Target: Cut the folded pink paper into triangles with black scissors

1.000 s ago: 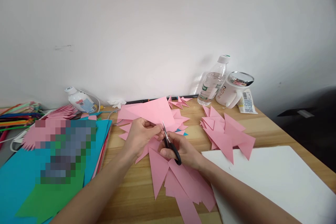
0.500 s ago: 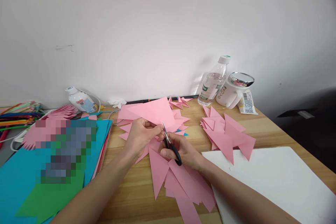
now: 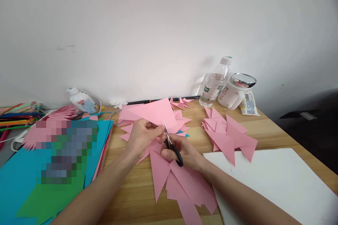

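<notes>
Scissors cutting pink paper at desk centre.

L hand [image 3: 141, 136] pinches pink sheet [image 3: 154, 112], held up just over the wooden table [image 3: 132, 197]; R hand [image 3: 182, 151] curled round black scissors [image 3: 171, 146], blades at sheet's edge. Pink offcuts [image 3: 182, 182] under wrists, triangle pile [image 3: 228, 137] to R, white board [image 3: 274, 182] nearer R. Water bottle [image 3: 214, 82] & mug [image 3: 235, 91] at wall; blue/green sheets [image 3: 31, 186] L. Vs 0.5 s ago: hands, scissors, sheet unchanged.

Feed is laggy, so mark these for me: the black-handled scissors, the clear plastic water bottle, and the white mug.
Black-handled scissors [image 3: 173, 149]: head view, on the black handle.
Clear plastic water bottle [image 3: 214, 84]: head view, mid-body above the label.
White mug [image 3: 232, 96]: head view, on its side wall.
</notes>
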